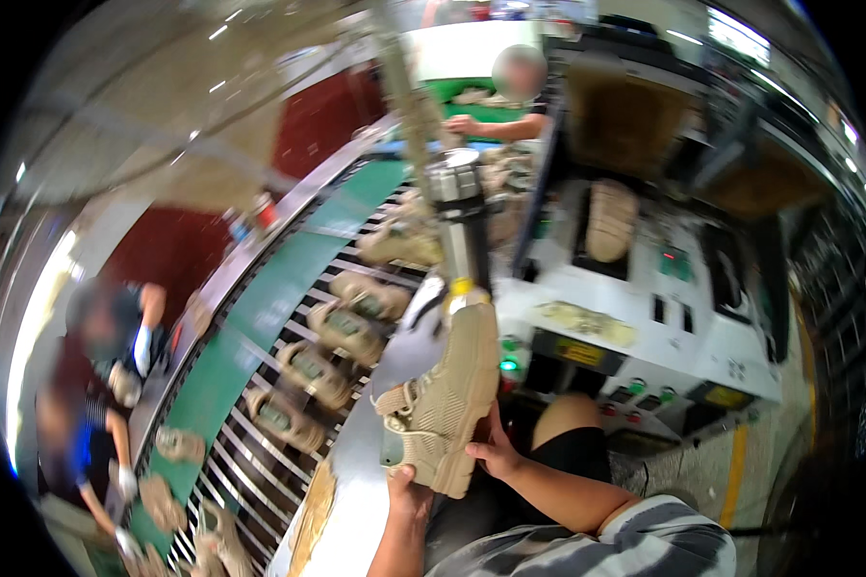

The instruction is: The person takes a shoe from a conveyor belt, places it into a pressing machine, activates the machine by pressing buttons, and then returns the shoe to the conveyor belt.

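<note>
A beige lace-up boot (455, 385) is held between my two hands in front of me, toe pointing up and away, sole turned to the right. My left hand (410, 492) grips it low on the left, by the collar and heel end. My right hand (496, 448) is closed around the sole side near the heel, thumb against it. The boot's toe meets, or nearly meets, the yellow tip of an upright dark and silver cylinder (464, 216); I cannot tell whether they touch.
Left, a roller conveyor (250, 466) with a green belt (274, 293) carries several beige shoes (344, 330). Right stands a white pressing machine (558, 327) with a beige shoe (611, 221) in its bay. Co-workers with gloved hands (127, 484) work at far left; another person's arm (500, 127) reaches in ahead.
</note>
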The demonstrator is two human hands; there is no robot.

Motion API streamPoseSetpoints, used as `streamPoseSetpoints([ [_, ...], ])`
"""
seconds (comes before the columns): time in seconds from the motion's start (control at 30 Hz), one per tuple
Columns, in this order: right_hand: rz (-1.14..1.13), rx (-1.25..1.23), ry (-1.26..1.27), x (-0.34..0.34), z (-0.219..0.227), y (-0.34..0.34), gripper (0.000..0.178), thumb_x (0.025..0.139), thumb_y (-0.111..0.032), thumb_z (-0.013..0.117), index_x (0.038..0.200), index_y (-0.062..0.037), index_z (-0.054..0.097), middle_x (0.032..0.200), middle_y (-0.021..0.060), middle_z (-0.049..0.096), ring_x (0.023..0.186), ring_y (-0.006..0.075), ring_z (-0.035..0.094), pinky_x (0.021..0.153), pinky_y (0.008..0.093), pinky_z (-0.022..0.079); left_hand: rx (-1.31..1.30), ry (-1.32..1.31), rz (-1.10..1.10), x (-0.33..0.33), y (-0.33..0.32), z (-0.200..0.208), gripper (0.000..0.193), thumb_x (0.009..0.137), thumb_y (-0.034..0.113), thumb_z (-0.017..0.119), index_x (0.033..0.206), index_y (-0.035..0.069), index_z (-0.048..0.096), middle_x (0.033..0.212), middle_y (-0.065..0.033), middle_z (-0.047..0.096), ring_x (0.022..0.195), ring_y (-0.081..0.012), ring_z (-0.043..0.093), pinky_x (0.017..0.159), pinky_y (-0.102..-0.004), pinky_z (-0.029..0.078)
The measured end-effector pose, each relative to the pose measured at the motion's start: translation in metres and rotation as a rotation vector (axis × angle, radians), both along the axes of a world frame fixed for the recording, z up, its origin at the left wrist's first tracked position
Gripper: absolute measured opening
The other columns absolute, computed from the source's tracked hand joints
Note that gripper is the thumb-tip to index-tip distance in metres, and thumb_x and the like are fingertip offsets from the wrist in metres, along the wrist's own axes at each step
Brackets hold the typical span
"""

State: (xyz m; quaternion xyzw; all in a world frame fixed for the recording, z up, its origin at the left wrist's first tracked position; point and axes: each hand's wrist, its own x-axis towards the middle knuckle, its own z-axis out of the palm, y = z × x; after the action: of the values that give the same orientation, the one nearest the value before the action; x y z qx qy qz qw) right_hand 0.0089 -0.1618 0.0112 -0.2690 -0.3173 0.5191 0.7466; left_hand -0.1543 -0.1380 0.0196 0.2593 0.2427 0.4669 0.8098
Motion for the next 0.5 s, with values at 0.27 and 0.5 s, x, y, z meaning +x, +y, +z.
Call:
streamPoseSetpoints([
  [0.27,-0.397,-0.090,0.436,0.231,0.008,-0.159,0.069,0.074,-0.030,0.058,0.136,-0.0039,0.042,0.123,0.0162,0.058,0.108,0.0334,0.058,0.096,0.0459,0.047,0.567,0.182,-0.507,0.169,-0.026,-0.007,0.028,0.083,-0.005,0.056,0.111,-0.003,0.059,0.092,-0.0155,0.066,0.080,-0.0228,0.065,0.081,-0.0328,0.050],
  [0.5,-1.118,-0.230,-0.299,0.453,0.098,-0.258,0.086,0.074,-0.033,0.060,0.149,-0.0112,0.023,0.136,0.0150,0.044,0.118,0.0290,0.051,0.095,0.0410,0.045,0.241,0.385,-0.250,0.162,0.005,-0.108,0.009,0.089,0.009,0.057,0.094,0.002,0.061,0.077,-0.0078,0.062,0.072,-0.0180,0.062,0.070,-0.0312,0.053],
])
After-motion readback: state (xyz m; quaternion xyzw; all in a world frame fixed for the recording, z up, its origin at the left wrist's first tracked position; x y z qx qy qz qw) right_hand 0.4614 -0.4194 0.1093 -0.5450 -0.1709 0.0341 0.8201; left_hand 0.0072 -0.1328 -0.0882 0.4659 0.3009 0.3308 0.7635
